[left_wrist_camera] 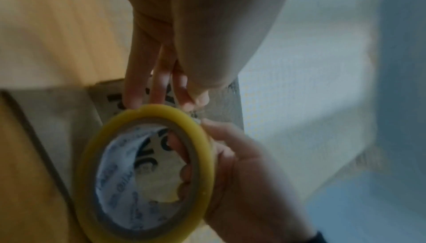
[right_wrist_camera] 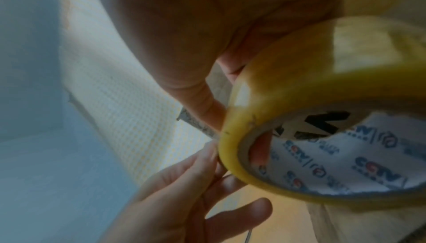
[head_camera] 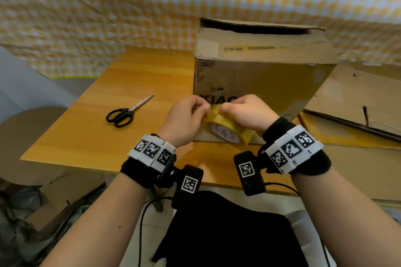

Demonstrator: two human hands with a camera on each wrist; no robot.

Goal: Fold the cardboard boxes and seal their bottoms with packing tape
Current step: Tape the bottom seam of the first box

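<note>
A yellowish roll of packing tape (head_camera: 219,116) (left_wrist_camera: 152,110) (right_wrist_camera: 299,75) is held just above the table, in front of an upright cardboard box (head_camera: 260,71) with black print. My right hand (head_camera: 225,110) (left_wrist_camera: 242,165) grips the roll, with its fingers through the core and its thumb over the outside. My left hand (head_camera: 204,108) (left_wrist_camera: 193,101) (right_wrist_camera: 196,177) pinches at the roll's outer layer near the top with thumb and forefinger. Whether a loose tape end is lifted cannot be seen. The box's upper flaps stand open at the far side.
Black-handled scissors (head_camera: 128,111) lie on the wooden table (head_camera: 97,136) to the left of my hands. Flattened cardboard (head_camera: 358,102) lies at the right of the box. A yellow checked cloth (head_camera: 108,17) hangs behind. More cardboard (head_camera: 32,147) sits below the table's left edge.
</note>
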